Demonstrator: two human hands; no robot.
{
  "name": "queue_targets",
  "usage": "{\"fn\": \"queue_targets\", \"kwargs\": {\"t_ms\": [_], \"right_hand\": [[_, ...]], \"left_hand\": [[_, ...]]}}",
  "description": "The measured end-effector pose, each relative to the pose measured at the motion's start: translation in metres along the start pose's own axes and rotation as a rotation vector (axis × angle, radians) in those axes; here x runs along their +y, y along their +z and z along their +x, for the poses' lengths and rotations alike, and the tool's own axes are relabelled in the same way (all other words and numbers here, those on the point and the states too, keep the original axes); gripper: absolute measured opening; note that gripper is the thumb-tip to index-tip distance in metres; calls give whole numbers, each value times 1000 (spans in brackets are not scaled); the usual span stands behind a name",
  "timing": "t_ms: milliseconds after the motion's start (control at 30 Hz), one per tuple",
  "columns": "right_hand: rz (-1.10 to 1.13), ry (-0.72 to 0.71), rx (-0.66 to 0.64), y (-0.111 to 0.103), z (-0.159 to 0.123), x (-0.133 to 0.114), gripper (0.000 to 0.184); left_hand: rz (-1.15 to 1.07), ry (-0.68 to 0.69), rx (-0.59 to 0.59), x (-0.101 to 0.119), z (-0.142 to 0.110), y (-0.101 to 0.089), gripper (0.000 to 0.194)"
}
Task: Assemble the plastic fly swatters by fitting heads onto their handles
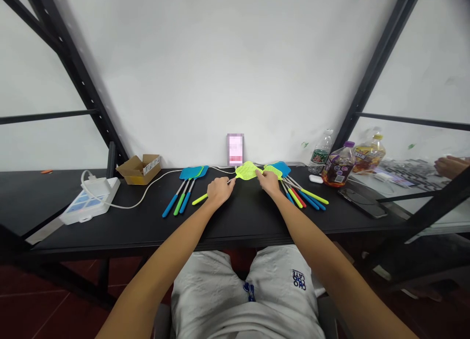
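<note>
A yellow-green fly swatter (246,171) is in both my hands, above the black table. My left hand (219,190) is closed around its thin shaft, and the yellow grip sticks out to the left. My right hand (269,181) pinches the right edge of its mesh head. Left of my left hand lie two blue swatters and a green one, fanned out with the blue head (190,173) uppermost. Close by my right hand is a pile of several swatters with yellow, red and blue grips (312,200), under a blue head (279,168).
A phone (235,150) with a lit screen leans on the wall. An open cardboard box (137,171) and a white power strip box (91,199) stand left. Drink bottles (338,165), a white earbud case (316,179) and a dark phone (363,203) are right.
</note>
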State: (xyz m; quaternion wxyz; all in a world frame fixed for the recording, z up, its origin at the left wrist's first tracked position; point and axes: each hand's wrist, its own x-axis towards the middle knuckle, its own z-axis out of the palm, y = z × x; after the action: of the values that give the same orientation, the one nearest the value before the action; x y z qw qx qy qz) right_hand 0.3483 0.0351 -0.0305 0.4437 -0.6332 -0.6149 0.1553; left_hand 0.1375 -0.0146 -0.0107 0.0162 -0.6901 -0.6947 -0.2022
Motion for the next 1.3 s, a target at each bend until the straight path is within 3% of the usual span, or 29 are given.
{"fn": "queue_targets", "kwargs": {"t_ms": [200, 367, 500, 667, 900, 1300], "right_hand": [[9, 13, -9, 1, 0, 2, 43], [121, -44, 24, 3, 3, 3, 32], [197, -52, -21, 4, 3, 2, 26], [94, -84, -61, 4, 1, 4, 27], [12, -93, -49, 3, 1, 4, 27], [12, -81, -31, 1, 3, 6, 29]], "left_hand": [[4, 20, 10, -1, -1, -2, 60], [9, 60, -1, -3, 0, -2, 61], [-6, 126, 8, -3, -2, 3, 50], [-46, 232, -7, -1, -2, 8, 34], [-37, 268, -65, -1, -2, 7, 35], [-47, 247, -54, 1, -2, 6, 36]]}}
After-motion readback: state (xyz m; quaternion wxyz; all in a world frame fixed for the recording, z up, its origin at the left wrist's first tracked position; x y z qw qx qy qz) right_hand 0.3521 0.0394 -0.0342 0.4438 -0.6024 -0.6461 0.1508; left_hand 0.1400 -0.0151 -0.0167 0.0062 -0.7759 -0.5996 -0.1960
